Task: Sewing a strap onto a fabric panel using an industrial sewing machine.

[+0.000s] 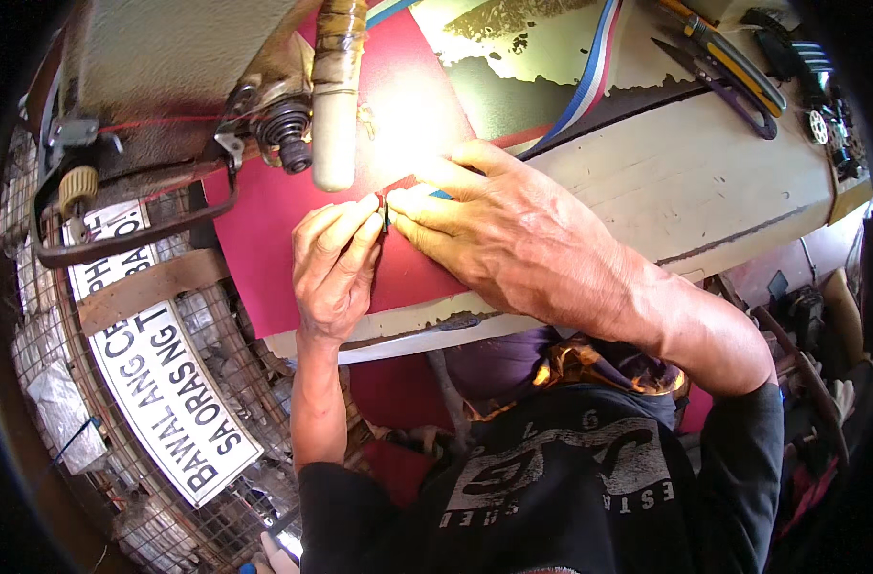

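On a red sheet (254, 239) spread over the table, my two hands meet fingertip to fingertip. My left hand (336, 263) pinches a small dark piece with a red edge (386, 212), its thumb and fingers pressed together. From the right, my right hand (522, 225) closes its thumb and forefinger on the same piece; what exactly it is cannot be made out. A bit of blue (441, 194) shows beneath the right fingers. A blue, white and red striped ribbon (594, 77) runs from the top edge down behind the right hand.
A sewing machine (168, 57) with a taped tubular lamp (336, 105) stands close beyond my left hand. At the far right lie scissors (747, 110), a yellow cutter (733, 62) and small dark parts (824, 120). A white sign (173, 402) hangs on wire mesh at left.
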Available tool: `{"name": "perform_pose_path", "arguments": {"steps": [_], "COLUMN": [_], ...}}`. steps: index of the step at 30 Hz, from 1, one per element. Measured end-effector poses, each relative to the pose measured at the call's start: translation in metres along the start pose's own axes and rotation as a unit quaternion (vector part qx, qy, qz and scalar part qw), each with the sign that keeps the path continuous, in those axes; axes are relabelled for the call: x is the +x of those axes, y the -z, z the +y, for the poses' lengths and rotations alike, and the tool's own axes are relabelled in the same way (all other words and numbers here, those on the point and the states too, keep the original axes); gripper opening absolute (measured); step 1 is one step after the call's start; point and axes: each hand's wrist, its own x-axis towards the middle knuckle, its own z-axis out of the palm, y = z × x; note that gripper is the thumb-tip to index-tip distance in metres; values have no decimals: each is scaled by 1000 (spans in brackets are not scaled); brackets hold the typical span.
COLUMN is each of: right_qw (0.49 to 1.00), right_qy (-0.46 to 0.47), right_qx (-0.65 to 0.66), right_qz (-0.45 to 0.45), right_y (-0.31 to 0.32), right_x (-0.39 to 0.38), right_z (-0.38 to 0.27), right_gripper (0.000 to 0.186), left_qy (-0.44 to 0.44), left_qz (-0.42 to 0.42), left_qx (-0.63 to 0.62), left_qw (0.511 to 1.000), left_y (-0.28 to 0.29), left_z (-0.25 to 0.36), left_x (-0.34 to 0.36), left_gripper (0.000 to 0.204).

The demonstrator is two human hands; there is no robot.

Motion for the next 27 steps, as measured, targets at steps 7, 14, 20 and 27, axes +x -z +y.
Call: {"name": "perform_pose_path", "arguments": {"steps": [7,14,20,27], "right_qw": [994,999,998,994], "right_qy": [-1,-19,-19,-28], "right_qx": [-28,-13,-44,-82], "right_qz": [105,34,46,65], "right_y": [-2,3,-2,-6], "right_x": [-3,-4,-5,-5], "right_z": [1,1,2,1], "right_gripper": [19,35,19,17], "left_qy": [42,38,52,79], "left_qz": [-25,-21,-34,-68], "left_qx": [-45,-19,-30,-33], "left_qw": [998,999,998,994], "left_y": [1,0,-2,1], "left_z": [-3,-2,-4,0], "left_x": [-1,-3,-6,-12], "left_gripper": [30,31,31,28]}}
